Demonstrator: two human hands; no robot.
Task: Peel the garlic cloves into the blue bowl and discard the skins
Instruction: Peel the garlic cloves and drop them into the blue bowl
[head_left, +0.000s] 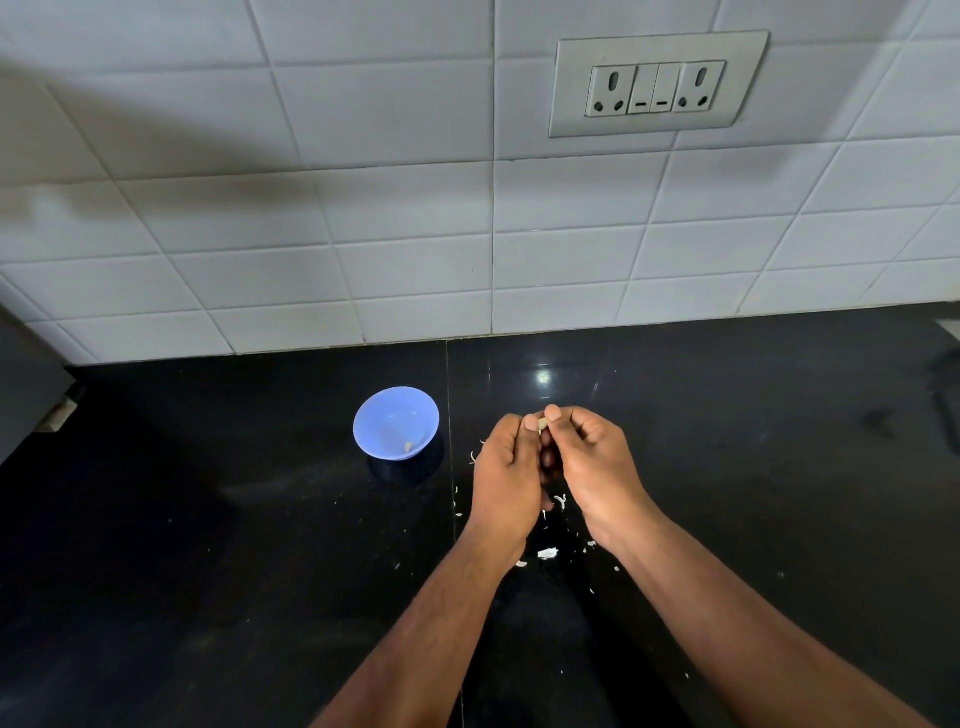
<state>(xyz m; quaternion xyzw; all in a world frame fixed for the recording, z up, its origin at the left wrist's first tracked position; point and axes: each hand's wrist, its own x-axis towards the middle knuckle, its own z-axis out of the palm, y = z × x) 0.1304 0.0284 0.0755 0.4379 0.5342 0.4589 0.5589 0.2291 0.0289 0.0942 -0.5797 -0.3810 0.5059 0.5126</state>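
Both hands meet over the black worktop (260, 519), just right of the blue bowl (396, 422). The left hand (506, 478) and right hand (597, 465) each have fingers curled inward, and their thumb tips pinch a small pale garlic clove (542, 425) between them. Only a sliver of the clove shows above the thumbs; the rest is hidden by the fingers, so how much skin remains on it cannot be told. The grip of each hand is pressed closed on the clove, knuckles towards the camera.

Inside the bowl lies one small pale piece (409, 446), too small to identify surely. White skin scraps (547, 553) are scattered on the worktop beneath and around the wrists, some partly covered by the hands. Behind, a tiled wall carries a socket plate (655, 83). The forearms run out of the bottom edge.
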